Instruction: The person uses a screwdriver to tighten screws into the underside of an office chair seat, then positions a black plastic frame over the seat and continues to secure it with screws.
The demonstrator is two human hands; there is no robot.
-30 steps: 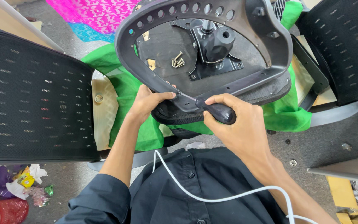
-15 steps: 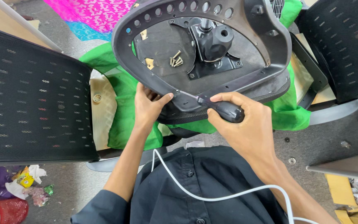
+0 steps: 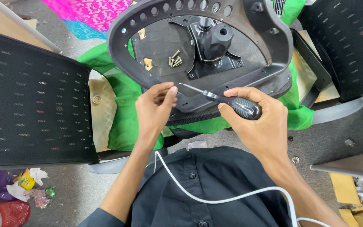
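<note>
An upturned black office-chair seat (image 3: 248,25) with a metal mechanism plate (image 3: 215,50) lies on a green cloth (image 3: 127,105) in front of me. My right hand (image 3: 257,122) grips a screwdriver (image 3: 227,102) with a black handle, its thin shaft pointing left over the seat's near rim. My left hand (image 3: 156,107) pinches its fingertips right at the shaft's tip. Several loose brass screws (image 3: 174,61) lie on the seat's underside beside the plate.
A black mesh chair back (image 3: 30,96) stands at my left, another mesh chair part (image 3: 349,42) at the right. A white cable (image 3: 215,197) runs across my dark shirt. Litter and a red basket (image 3: 1,212) sit on the grey floor at lower left.
Both hands came off the seat's near rim. The right hand turned the screwdriver so its shaft shows, and the left hand's fingers moved up to the tip.
</note>
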